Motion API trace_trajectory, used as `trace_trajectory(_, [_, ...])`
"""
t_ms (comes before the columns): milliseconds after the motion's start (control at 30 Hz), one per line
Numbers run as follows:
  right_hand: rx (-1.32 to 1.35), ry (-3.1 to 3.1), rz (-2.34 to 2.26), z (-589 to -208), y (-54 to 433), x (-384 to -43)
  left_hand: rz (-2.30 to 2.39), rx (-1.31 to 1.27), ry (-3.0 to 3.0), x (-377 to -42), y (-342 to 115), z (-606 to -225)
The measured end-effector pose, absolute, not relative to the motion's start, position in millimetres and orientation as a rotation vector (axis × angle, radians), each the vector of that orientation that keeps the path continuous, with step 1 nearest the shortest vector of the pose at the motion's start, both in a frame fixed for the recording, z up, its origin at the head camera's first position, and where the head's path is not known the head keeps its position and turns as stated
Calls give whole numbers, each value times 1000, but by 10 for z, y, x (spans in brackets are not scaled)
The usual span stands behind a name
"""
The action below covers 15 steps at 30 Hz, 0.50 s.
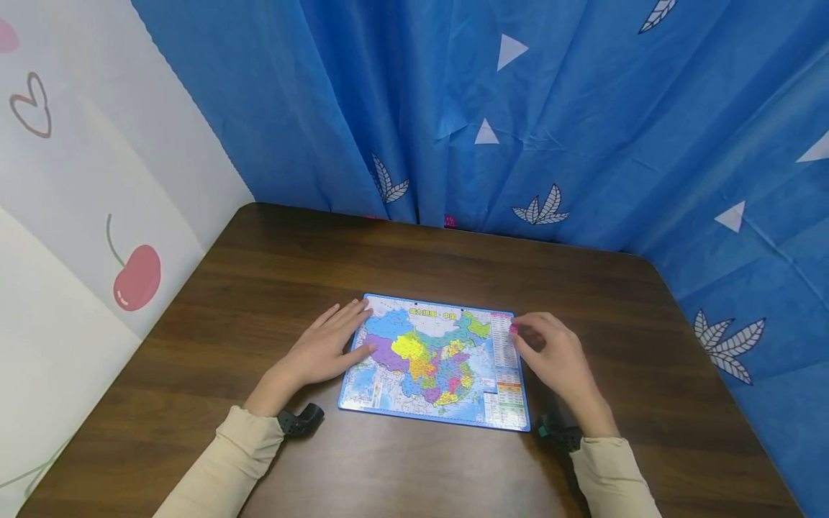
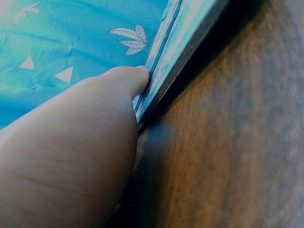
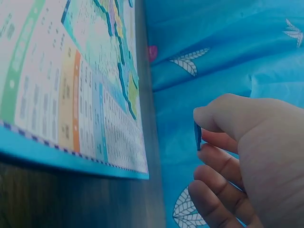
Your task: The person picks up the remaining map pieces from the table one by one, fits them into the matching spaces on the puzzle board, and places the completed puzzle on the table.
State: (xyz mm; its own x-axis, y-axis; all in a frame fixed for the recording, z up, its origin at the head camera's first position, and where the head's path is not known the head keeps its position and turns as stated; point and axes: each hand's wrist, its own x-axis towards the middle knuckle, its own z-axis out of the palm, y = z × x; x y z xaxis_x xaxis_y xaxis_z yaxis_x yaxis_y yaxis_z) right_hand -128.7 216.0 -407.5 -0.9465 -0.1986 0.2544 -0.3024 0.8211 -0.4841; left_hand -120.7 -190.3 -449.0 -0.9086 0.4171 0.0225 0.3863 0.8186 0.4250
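A map jigsaw puzzle board [image 1: 482,414] with a blue border lies on the table, its coloured pieces forming a map of China. My left hand [image 1: 327,345] rests on the board's left side, fingers spread and straight, thumb touching its surface. In the left wrist view the thumb [image 2: 137,78] lies against the board's edge [image 2: 175,61]. Over the board's upper right edge, my right hand [image 1: 557,352] pinches a small pink puzzle piece [image 1: 514,329] between thumb and fingers. The right wrist view shows that piece edge-on as a thin dark sliver [image 3: 197,137], held apart from the board.
The brown wooden table [image 1: 272,266] extends around the board on all sides. A blue curtain [image 1: 414,108] with leaf and triangle prints hangs behind and to the right. On the left is a white printed sheet [image 1: 91,180]. Dark wrist straps [image 1: 301,420] sit on both wrists.
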Motion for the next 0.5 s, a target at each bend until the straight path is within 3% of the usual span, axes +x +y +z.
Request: trace_trajectory(500, [508, -2759, 801, -4089, 1979, -1274, 666, 645, 2919, -1212, -1904, -4498])
